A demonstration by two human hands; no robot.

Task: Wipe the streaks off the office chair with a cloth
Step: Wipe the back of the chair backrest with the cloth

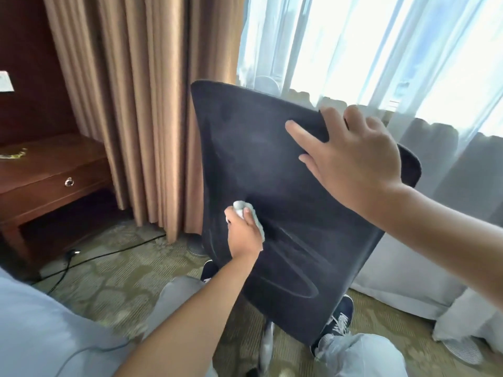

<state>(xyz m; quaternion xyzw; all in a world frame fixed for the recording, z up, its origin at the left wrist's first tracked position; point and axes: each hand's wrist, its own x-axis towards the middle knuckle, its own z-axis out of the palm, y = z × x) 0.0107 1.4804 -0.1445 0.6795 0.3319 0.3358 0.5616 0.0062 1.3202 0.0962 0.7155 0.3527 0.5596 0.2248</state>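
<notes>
Head view: your left hand (243, 233) reaches up from the lower middle of the frame, forearm stretched forward and wrist bent slightly back; its fingers (246, 213) are curled tight around a bunched pale cloth (249, 213), pressing it against the dark backrest of the office chair (272, 170) at mid-height, near the backrest's left edge; your right hand (351, 156) comes in from the right, arm extended across the frame, palm laid over the chair's upper right corner; its fingers are spread apart and mostly straight, the thumb lying on the near face and the others hooking over the top edge, steadying the backrest, which tilts to the left; faint looping streaks (294, 278) show on the lower part of the fabric, below the cloth; your knees and dark shoes (341, 318) sit under the chair on patterned carpet (109, 281); brown curtains (130, 104) hang behind, with a wooden worktop (54, 161) at the left.
</notes>
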